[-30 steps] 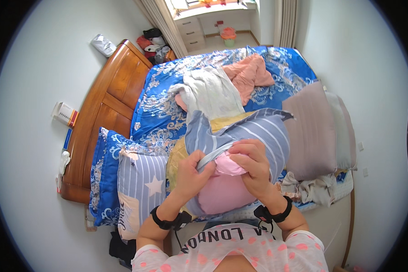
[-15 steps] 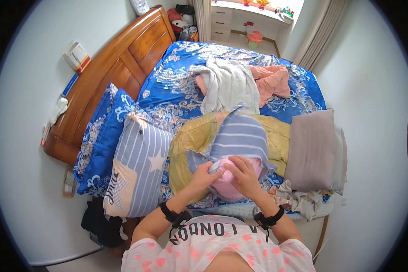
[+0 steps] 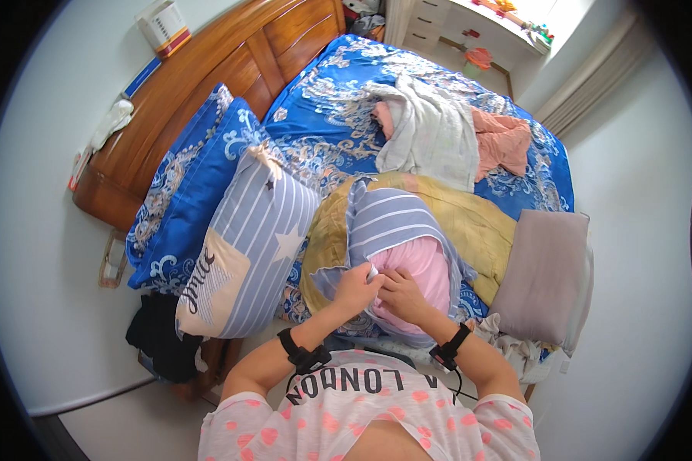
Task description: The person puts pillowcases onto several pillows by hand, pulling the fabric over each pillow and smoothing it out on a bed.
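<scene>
In front of me a pink pillow (image 3: 424, 265) sits partly inside a blue-grey striped pillowcase (image 3: 396, 211), its pink side showing through the case's opening. My left hand (image 3: 357, 289) is closed on the edge of the pillowcase at the left of this opening, and a pale bit of cloth sticks up by the thumb. Right beside it, my right hand (image 3: 404, 295) rests against the pink pillow with bent fingers close to the left fingertips. What the right fingers grip, if anything, is hidden.
A yellow quilt (image 3: 484, 230) lies under and behind the pillowcase on the blue patterned bed. Left stand a striped star pillow (image 3: 246, 257) and blue pillows (image 3: 200, 192). A grey folded pillow (image 3: 542, 269) is at right; grey and salmon cloths (image 3: 430, 131) lie farther back.
The view has shifted, so the bed sits higher and turned. The pink pillow, bunched between both hands before, now spreads wider in the opening, and the pillowcase's raised top flap has come down.
</scene>
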`<state>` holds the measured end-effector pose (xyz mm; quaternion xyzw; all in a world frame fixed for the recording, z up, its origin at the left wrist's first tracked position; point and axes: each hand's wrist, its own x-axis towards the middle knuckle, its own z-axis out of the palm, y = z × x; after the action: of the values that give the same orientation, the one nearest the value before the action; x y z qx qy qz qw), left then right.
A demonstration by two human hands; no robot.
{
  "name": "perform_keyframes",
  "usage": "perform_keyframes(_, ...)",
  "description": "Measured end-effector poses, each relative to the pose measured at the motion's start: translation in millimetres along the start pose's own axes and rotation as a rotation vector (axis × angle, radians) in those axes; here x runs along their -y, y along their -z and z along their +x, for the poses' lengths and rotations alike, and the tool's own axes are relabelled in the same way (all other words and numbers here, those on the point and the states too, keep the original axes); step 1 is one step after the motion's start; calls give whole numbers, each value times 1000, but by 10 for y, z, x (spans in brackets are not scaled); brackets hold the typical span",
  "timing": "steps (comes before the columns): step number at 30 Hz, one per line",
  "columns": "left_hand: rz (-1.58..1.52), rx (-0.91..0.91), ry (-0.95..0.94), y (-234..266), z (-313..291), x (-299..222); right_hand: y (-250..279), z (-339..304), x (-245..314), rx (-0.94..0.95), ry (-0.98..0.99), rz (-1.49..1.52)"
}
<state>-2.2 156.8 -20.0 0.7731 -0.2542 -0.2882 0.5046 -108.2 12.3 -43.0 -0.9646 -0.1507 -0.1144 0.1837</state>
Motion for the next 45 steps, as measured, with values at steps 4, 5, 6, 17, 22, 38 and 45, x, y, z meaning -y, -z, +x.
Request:
perform_keyframes(4,31,-67,41,11,9,170,-713,130,-98,327,-60,33)
perform_keyframes(5,28,-75,28,-38,13,215,-1008,64,-155,190,-149,204)
perform_keyframes(6,32,-91,13,-41,22,267,-1167,88,-151,127,-192,297)
perform_keyframes(17,-15,-217,108,530,450,1240,-1200,725,-328,341,102,245)
perform_keyframes(22,117,-262,149,580,576,1417,-957,554,-425,153,-21,35)
perform_keyframes(38,591,-65,430,788,782,2137,-2071,709,-325,534,-43,312)
perform_keyframes(45,742,-220,-416,725,1348,2000,-1879,926,-575,178,-515,102)
